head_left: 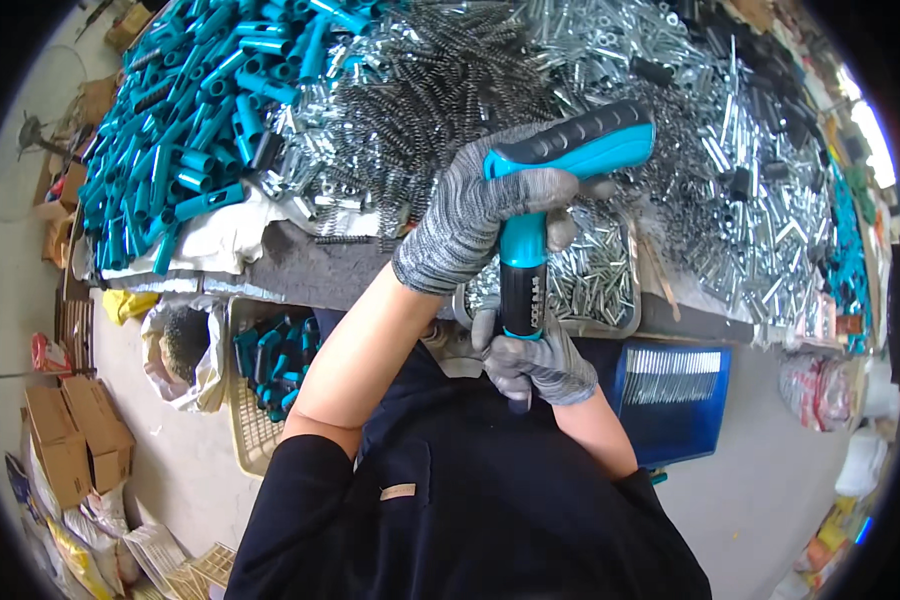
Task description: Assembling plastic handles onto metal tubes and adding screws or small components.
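Note:
Both my hands wear grey knitted gloves. Between them is a teal-and-black angled tool handle [525, 240], its black-topped grip leaning out to the upper right. My left hand [460, 210] is wrapped around the bend, below the grip. Lower down, close to my body, my right hand [542, 365] closes on the bottom end, just under the black collar with pale markings. A short dark tip sticks out below the right fingers. Behind the tool sits a metal tray [625, 318] of small metal pins, partly hidden by my hands.
The workbench [310, 265] carries heaped teal tubes [200, 165], dark coil springs [440, 90] and shiny metal parts [770, 240]. Under its front edge stand a cream basket [248, 430] of teal-and-black pieces, a white sack [205, 365] and a blue bin [685, 430]. Cardboard boxes [75, 435] lie at left.

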Demonstrator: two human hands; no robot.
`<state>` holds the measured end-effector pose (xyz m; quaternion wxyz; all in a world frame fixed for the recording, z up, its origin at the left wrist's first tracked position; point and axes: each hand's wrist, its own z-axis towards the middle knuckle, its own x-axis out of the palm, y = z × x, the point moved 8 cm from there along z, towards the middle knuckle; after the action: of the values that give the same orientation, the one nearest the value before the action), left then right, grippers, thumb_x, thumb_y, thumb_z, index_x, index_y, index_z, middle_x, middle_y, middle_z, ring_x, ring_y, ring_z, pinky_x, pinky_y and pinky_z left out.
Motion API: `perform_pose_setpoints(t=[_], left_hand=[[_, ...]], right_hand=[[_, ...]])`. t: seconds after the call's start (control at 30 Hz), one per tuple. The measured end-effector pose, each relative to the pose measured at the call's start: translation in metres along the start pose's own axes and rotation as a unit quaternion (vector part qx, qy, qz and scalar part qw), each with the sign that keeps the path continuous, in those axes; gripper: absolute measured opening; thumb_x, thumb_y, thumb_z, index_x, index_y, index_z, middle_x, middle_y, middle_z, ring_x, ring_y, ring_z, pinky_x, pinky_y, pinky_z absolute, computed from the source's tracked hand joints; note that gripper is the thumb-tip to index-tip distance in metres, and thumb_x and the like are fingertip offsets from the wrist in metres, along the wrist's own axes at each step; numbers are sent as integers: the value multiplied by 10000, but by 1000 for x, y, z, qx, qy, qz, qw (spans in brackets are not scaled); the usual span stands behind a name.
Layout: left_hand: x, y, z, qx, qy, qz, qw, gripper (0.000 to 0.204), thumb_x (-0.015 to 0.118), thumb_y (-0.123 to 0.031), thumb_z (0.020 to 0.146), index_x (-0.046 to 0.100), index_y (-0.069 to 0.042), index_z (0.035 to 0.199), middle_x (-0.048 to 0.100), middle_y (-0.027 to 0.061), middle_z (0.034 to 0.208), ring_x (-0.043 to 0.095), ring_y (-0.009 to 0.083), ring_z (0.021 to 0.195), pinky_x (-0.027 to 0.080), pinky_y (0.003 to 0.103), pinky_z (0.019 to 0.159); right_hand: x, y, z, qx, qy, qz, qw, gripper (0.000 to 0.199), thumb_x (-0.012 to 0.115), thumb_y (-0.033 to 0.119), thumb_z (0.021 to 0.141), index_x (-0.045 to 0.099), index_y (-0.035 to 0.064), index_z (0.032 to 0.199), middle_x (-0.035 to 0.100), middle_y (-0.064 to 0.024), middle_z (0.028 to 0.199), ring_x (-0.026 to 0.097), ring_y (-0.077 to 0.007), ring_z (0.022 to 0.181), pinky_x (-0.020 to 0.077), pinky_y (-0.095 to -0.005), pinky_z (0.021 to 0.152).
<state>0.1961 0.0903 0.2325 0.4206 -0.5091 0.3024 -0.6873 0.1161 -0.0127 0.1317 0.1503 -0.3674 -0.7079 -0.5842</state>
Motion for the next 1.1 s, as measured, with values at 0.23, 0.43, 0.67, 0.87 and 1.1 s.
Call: perform_pose_setpoints(t=[0.23, 0.43, 0.67, 0.87, 1.1], left_hand=[[-106, -46, -31, 97, -153, 298, 937, 494, 732, -283, 856, 574, -88, 1281, 686, 111, 1017, 676, 184, 854, 563, 301, 784], [-305, -64, -66, -309, -283, 760, 498, 520, 564, -552, 871, 685, -106, 1108, 675, 199, 1058, 644, 386, 967, 503, 455, 857], [-351, -59, -64, -308, -324, 721, 530, 486, 687, -523, 777, 735, -89, 989, 704, 164, 989, 671, 329, 895, 507, 398, 828], [-240, -77, -51, -19, -357, 769, 531, 224, 665, -301, 890, 623, -86, 936, 693, 99, 822, 664, 302, 754, 512, 371, 715], [-72, -3, -79, -20, -171, 242, 955, 203, 622, -209, 955, 562, -28, 1025, 590, 11, 859, 534, 91, 724, 458, 243, 698]], right_hand=[[-51, 39, -19, -145, -235, -306, 911, 454, 725, 388, 840, 618, -3, 1045, 546, 10, 674, 502, -52, 520, 387, -221, 437], [-58, 44, -29, -312, -155, -3, 937, 475, 722, 393, 846, 573, -2, 1064, 568, -96, 842, 597, -163, 695, 514, -291, 559], [-59, 21, -20, -256, -226, -149, 928, 658, 694, 485, 848, 563, -45, 1215, 647, -118, 1049, 637, -155, 863, 522, -286, 794], [-62, 42, -30, -299, -279, -276, 870, 592, 730, 450, 825, 641, -59, 1116, 711, -119, 974, 667, -146, 892, 529, -286, 812], [-65, 42, -24, -325, -292, -122, 891, 549, 764, 317, 817, 576, -63, 1167, 689, -145, 972, 665, -180, 783, 541, -278, 728]])
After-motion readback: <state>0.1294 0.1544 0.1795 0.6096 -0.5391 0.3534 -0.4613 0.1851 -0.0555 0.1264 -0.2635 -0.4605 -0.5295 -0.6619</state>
